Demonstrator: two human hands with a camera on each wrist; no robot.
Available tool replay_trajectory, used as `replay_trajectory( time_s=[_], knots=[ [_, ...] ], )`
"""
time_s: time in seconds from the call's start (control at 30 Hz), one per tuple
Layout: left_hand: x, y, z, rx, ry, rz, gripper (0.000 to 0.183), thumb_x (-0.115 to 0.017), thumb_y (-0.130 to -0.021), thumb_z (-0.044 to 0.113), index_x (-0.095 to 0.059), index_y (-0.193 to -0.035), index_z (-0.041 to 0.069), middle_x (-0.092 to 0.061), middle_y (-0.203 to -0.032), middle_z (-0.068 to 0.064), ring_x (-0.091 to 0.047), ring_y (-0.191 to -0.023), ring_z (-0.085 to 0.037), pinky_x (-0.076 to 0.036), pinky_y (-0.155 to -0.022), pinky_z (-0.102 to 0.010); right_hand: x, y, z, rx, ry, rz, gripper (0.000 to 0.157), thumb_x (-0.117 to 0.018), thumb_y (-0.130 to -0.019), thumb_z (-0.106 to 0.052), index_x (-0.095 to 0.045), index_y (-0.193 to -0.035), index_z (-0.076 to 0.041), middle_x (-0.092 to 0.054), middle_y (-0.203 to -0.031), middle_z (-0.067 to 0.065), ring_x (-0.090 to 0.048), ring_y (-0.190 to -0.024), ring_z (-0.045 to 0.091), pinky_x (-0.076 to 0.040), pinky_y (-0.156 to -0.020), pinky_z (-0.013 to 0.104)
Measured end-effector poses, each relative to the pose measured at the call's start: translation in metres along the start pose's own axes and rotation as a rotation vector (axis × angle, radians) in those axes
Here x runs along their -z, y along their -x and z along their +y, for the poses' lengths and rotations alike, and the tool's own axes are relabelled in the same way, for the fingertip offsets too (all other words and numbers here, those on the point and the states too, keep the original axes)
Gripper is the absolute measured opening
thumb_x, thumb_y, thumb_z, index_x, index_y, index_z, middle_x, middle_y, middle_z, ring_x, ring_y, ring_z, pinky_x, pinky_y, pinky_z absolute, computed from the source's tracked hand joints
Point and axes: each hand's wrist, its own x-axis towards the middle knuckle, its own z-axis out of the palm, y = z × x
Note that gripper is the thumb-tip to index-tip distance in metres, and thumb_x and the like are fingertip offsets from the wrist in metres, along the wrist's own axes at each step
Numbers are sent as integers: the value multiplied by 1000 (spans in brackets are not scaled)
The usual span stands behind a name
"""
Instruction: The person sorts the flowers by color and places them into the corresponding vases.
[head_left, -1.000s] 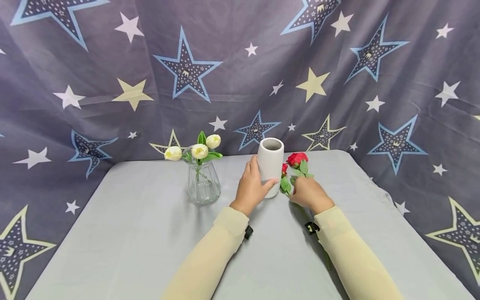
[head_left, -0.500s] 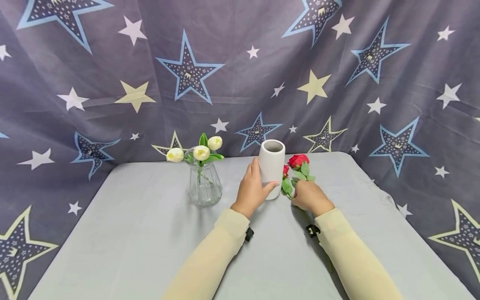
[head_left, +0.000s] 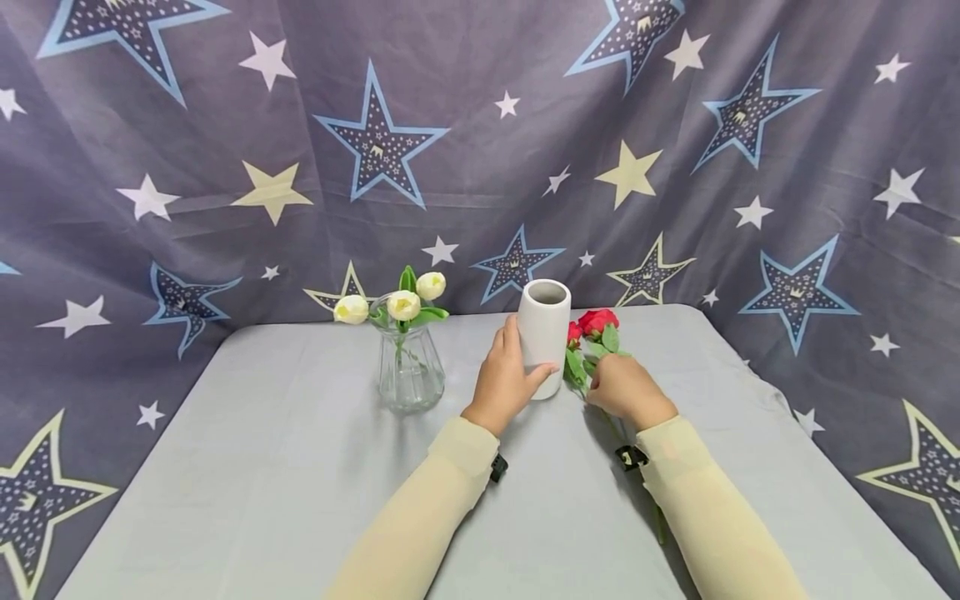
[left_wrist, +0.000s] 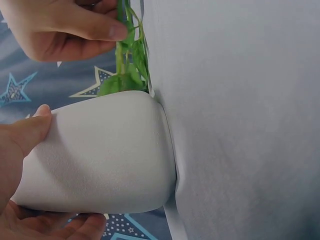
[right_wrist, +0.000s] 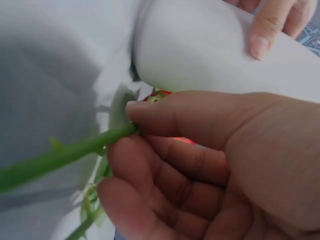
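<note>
What has just changed, as I follow it from my distant place, is on the side of the right hand point(head_left: 630, 390): it has moved a little outward, away from the white vase point(head_left: 542, 337), and the smaller red rose point(head_left: 574, 332) has come closer to the larger red rose point(head_left: 598, 321). In the right wrist view its grip is a pinch: thumb and finger have closed on one green stem point(right_wrist: 75, 153), while a second stem point(right_wrist: 86, 227) lies lower and is not in this pinch. I judge that the pinched stem belongs to the smaller rose, but I cannot be fully sure. For the work, I take this to mean that one flower is now in control, though both blooms are outside the vase, just beside it.

Compared with the earlier frame, the smaller rose shows more of itself beside the wall of the vase, and more stem is visible below the right hand. The left hand point(head_left: 501, 379) has stayed the same: its grip holds the vase around the side, and the vase stands upright on the worktop point(head_left: 285, 467). The glass vase point(head_left: 410, 383) with white tulips point(head_left: 403, 305) has also not moved.
</note>
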Motion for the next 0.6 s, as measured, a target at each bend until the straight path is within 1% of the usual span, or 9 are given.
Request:
replay_trajectory(
  time_s=[0.13, 0.3, 0.4, 0.5, 0.6],
  knots=[
    [-1, 0, 0, 12, -1, -7, 102, -84, -87, 42, -23, -160, 6, -49, -148, -19, -62, -126, -33, -54, -103, -48, 5, 1, 0, 8, -3, 12, 39, -68, -75, -7, -45, -47, -21, -29, -46, -10, -28, -47, 12, -27, -47, 28],
    [-2, 0, 0, 7, -1, -5, 103, -84, -87, 41, -23, -161, 5, -48, -149, -19, -60, -128, -34, -53, -104, -48, 13, 4, -2, 13, 4, 46, 35, -67, -76, -7, -52, -48, -21, -35, -45, -10, -34, -49, 13, -32, -50, 29],
    [-3, -1, 0, -1, -2, -3, 103, -84, -87, 41, -23, -161, 4, -48, -149, -20, -60, -128, -34, -53, -104, -48, 17, 4, -4, 15, 4, 63, 31, -69, -78, -10, -60, -50, -20, -45, -46, -10, -41, -50, 15, -36, -52, 30],
    [-2, -2, -1, 2, -4, -6, 103, -84, -87, 41, -22, -161, 5, -48, -149, -19, -60, -128, -34, -53, -104, -48, 21, 4, -5, 29, 5, 78, 25, -73, -81, -13, -68, -57, -18, -57, -52, -8, -50, -53, 16, -42, -56, 33],
    [-2, -2, -1, 9, -4, -11, 103, -83, -87, 42, -21, -161, 5, -48, -150, -19, -60, -129, -34, -53, -104, -48, 23, 5, -7, 38, 12, 98, 22, -74, -82, -14, -72, -61, -18, -63, -57, -8, -55, -57, 17, -46, -59, 34]
  ],
)
